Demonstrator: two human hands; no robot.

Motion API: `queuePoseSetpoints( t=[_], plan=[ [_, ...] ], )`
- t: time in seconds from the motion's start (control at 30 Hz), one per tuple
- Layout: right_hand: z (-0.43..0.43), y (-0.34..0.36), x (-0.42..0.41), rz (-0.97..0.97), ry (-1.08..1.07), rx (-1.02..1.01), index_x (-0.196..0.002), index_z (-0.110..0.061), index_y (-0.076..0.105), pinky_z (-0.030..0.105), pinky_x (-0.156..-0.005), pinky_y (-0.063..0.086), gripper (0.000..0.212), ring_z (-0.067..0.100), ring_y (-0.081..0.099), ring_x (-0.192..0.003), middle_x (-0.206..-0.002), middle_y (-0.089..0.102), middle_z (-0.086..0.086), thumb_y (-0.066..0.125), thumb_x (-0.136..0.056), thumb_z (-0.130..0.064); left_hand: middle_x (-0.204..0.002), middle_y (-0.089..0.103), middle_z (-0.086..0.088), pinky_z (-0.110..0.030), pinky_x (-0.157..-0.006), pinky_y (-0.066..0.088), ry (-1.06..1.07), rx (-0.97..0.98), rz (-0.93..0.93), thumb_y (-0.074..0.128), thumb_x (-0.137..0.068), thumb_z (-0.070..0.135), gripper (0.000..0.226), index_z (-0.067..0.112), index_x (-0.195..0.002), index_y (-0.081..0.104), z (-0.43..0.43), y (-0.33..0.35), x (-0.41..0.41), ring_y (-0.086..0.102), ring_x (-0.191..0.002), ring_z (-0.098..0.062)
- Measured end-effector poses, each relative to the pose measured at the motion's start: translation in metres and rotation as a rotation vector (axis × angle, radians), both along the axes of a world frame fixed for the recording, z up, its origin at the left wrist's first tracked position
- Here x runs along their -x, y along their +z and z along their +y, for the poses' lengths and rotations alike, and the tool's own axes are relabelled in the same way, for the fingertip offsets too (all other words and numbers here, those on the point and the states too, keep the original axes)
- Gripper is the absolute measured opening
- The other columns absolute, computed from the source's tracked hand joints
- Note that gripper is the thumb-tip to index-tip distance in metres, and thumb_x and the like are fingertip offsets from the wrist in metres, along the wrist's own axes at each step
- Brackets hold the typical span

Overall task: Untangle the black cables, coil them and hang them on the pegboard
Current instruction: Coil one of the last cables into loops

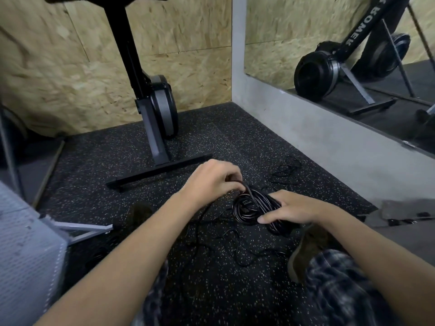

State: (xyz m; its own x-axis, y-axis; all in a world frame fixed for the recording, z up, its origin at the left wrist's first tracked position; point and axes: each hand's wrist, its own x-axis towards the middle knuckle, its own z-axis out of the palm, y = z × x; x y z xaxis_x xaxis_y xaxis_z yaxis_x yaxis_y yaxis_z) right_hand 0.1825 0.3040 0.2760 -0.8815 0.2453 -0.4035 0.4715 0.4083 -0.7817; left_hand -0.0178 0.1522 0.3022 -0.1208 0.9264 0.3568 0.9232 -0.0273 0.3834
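Note:
A coil of black cable [253, 208] hangs just above the speckled rubber floor in front of me. My right hand [296, 209] grips the coil's right side, thumb lying across the loops. My left hand [213, 178] pinches a strand of that cable at the top of the coil. Loose black cable [226, 238] trails in a tangle over the floor below the coil. A second small tangle of thin black cable [286, 172] lies farther back near the concrete ledge. A white pegboard panel [26, 250] stands at the lower left.
An upright rowing machine [155, 107] stands on its base bar [162, 169] just behind my hands, against an OSB wall. A concrete ledge [317, 142] under a mirror runs along the right. My shoes [308, 250] and plaid trouser legs are below.

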Motion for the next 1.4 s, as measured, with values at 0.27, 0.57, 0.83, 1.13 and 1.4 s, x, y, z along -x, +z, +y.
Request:
queuePoseSetpoints(
  t=[0.27, 0.57, 0.83, 1.13, 1.4],
  plan=[
    [-0.006, 0.014, -0.011, 0.147, 0.046, 0.096, -0.125, -0.018, 0.070, 0.051, -0.107, 0.051, 0.035, 0.023, 0.072, -0.112, -0.120, 0.076, 0.003, 0.077, -0.092, -0.031, -0.080, 0.076, 0.010, -0.036, -0.074, 0.055, 0.021, -0.113, -0.228, 0.086, -0.082, 0.036, 0.020, 0.018, -0.088, 0.083, 0.013, 0.005, -0.001, 0.070, -0.077, -0.012],
    [-0.001, 0.002, -0.003, 0.457, -0.188, 0.153, -0.125, -0.017, 0.070, 0.035, -0.096, 0.054, 0.049, 0.020, 0.071, -0.113, -0.121, 0.076, 0.002, 0.080, -0.082, -0.040, -0.108, 0.073, 0.009, -0.021, -0.089, 0.050, 0.106, -0.111, -0.434, 0.060, -0.105, 0.026, 0.026, 0.024, -0.127, 0.075, 0.018, -0.031, 0.006, 0.065, -0.100, -0.002],
    [-0.014, -0.003, 0.014, 0.542, -0.367, -0.063, -0.119, -0.024, 0.073, 0.016, -0.084, 0.050, 0.028, 0.003, 0.071, -0.103, -0.109, 0.078, -0.014, 0.076, -0.092, -0.024, -0.105, 0.073, 0.001, -0.020, -0.085, 0.044, 0.211, -0.068, -0.332, 0.057, -0.105, 0.016, 0.025, 0.021, -0.123, 0.075, 0.016, -0.022, 0.005, 0.064, -0.097, -0.012],
    [-0.037, 0.003, 0.032, 0.586, -0.416, -0.059, -0.123, -0.026, 0.069, 0.021, -0.092, 0.053, 0.031, 0.004, 0.070, -0.107, -0.114, 0.076, -0.015, 0.074, -0.093, -0.028, -0.095, 0.072, -0.013, -0.041, -0.072, 0.065, 0.305, -0.172, -1.244, 0.058, -0.105, 0.007, 0.019, 0.004, -0.095, 0.074, 0.006, -0.016, -0.008, 0.076, -0.082, -0.017],
    [-0.042, -0.005, 0.043, 0.564, -0.467, 0.045, -0.124, -0.026, 0.070, 0.045, -0.108, 0.049, 0.030, 0.010, 0.069, -0.114, -0.118, 0.075, -0.008, 0.074, -0.094, -0.027, -0.097, 0.072, -0.014, -0.037, -0.071, 0.065, 0.303, -0.187, -1.533, 0.045, -0.105, -0.004, 0.015, -0.001, -0.112, 0.059, 0.007, -0.015, -0.012, 0.072, -0.072, -0.011]
  ],
)
